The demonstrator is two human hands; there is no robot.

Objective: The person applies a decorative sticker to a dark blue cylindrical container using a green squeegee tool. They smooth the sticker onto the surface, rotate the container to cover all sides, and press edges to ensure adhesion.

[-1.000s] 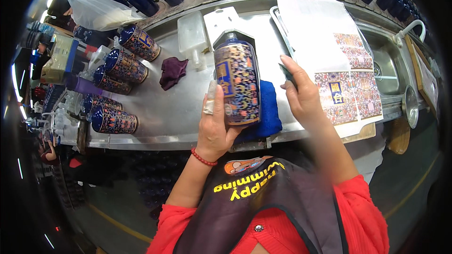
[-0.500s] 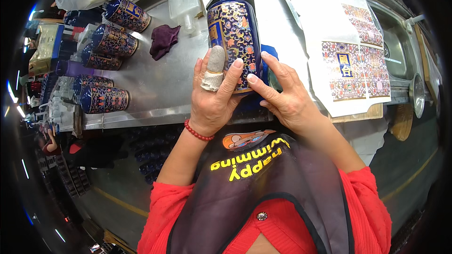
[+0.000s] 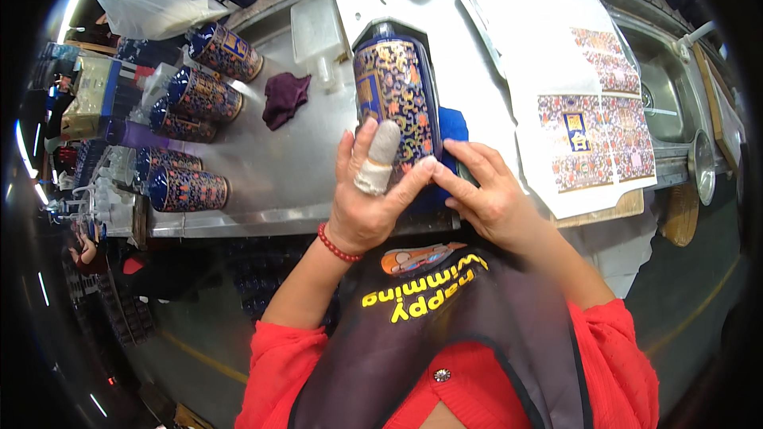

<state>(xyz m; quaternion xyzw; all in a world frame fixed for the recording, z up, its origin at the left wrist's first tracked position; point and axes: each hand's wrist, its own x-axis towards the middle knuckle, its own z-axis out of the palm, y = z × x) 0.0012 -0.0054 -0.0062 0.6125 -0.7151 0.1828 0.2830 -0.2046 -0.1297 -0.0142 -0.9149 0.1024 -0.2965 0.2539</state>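
The tall dark-blue ceramic bottle with the ornate multicoloured patterned wrap (image 3: 395,95) lies on its side near the front edge of the stainless-steel bench (image 3: 262,167), its base toward the person and resting on a folded blue cloth (image 3: 451,131), which by my judgement cushions it and keeps it from rolling.

The left hand (image 3: 367,199) lies over the lower body of the bottle, fingers spread and pressed flat on the wrap; one finger wears a grey-white protective wrapping (purpose not determinable). The right hand (image 3: 481,191) comes in from the right flank, fingers extended and close together, tips touching the wrap beside the left thumb. Both hands press rather than clasp, consistent with smoothing the wrap down.

Several like bottles (image 3: 191,143) lie on their sides toward the left end of the bench, a maroon rag (image 3: 284,97) between them and the held one. Sheets of patterned printed decals on white backing (image 3: 592,131) lie at the right.
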